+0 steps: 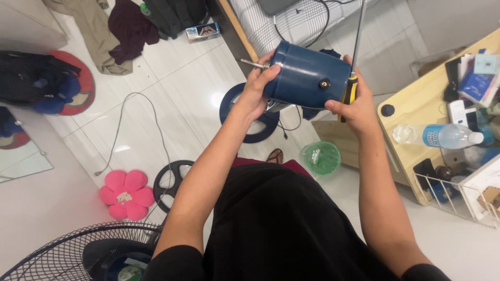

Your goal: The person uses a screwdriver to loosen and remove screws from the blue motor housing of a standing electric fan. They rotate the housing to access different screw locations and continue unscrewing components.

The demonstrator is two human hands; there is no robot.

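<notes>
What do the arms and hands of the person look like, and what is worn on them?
Both arms are bare from the shoulder down. The left hand and right hand wear no gloves, and no rings, watch or bracelets show. Only short black sleeves show at the upper arms.

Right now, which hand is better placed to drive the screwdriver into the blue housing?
Right. The right hand already grips the yellow-handled screwdriver against the blue motor housing. The left hand wraps the housing's other end near the metal shaft, so it is probably better kept steadying.
</notes>
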